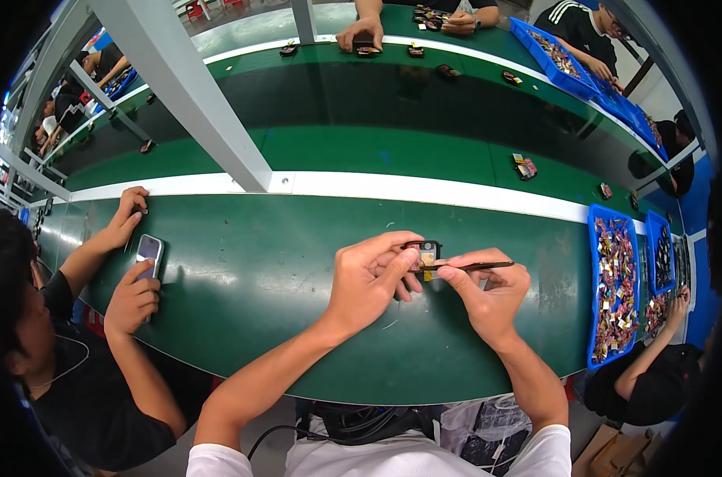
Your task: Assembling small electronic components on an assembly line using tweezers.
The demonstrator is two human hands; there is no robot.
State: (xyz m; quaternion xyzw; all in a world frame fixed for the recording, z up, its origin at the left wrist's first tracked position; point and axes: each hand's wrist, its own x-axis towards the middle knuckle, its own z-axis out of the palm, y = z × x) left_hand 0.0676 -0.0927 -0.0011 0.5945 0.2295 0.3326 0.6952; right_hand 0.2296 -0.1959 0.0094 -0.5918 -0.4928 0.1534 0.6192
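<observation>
Between its thumb and fingers my left hand [367,277] grips a small electronic module [427,253], a black-rimmed casing with red, pale and yellow parts inside. My right hand [489,292] is closed around slim dark tweezers [494,265], their back end sticking out to the right. Their tip meets the lower right edge of the module, near a small yellow tab [428,275]. Both hands are close together, just above the green worktable [297,342]. Fingers cover part of the casing, so its lower left side is hidden.
Right of me stand a blue tray [591,318] of small mixed parts and a smaller blue tray [651,238]. Beyond a white rail [424,199], a conveyor belt [329,103] carries several modules. A grey post [186,95] rises front left. Co-workers sit around; one holds a phone [149,253].
</observation>
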